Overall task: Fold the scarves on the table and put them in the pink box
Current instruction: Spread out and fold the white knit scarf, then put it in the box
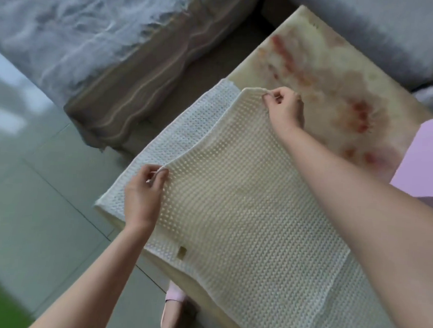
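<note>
Pinching the upper layer of a cream open-knit scarf [233,202], both hands hold its far edge just off the layer beneath. The left hand [143,192] grips one corner between thumb and curled fingers, close to the table's left edge. The right hand [285,107] pinches the other corner the same way, farther in toward the middle of the table [327,89]. Between the two hands the lifted edge sags in a shallow curve.

The scarf lies along the near left part of the marble-patterned table, doubled on itself; a strip of the lower layer shows beyond the raised edge and reaches the table's left edge, where it hangs slightly over. A small tan tag [182,251] sits on the scarf near that edge, below the left wrist.

The pink box [421,159] stands at the table's right side, cut off by the frame — apart from the scarf, with the right forearm crossing in front of it.

Beyond the table's far corner is a grey sofa [368,28]. A shaggy grey rug [67,30] lies on the tiled floor [34,179] to the left, and a pink slipper [174,294] shows beside the table's near edge.
</note>
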